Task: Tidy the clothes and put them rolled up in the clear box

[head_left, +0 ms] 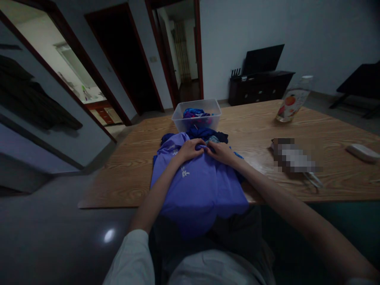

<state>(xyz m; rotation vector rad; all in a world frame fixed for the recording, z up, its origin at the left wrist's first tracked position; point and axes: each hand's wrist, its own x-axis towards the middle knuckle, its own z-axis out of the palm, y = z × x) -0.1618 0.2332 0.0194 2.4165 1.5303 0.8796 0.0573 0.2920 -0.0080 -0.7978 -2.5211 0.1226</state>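
Note:
A purple shirt [198, 186] with a small white print lies spread on the wooden table [133, 170], its near end hanging over the front edge. My left hand [191, 149] and my right hand [220, 152] meet at the shirt's far end, each pinching the cloth there. Just beyond my fingers lies a heap of dark blue clothes [208, 134]. Behind that heap stands a clear plastic bin [197, 113] with more blue and pink clothes inside.
A plastic bottle [291, 103] with a fruit label stands at the table's far right. A blurred flat object [293, 158] and a white remote-like item [363, 152] lie to the right. Doorways open at the back left; a dark cabinet stands against the far wall.

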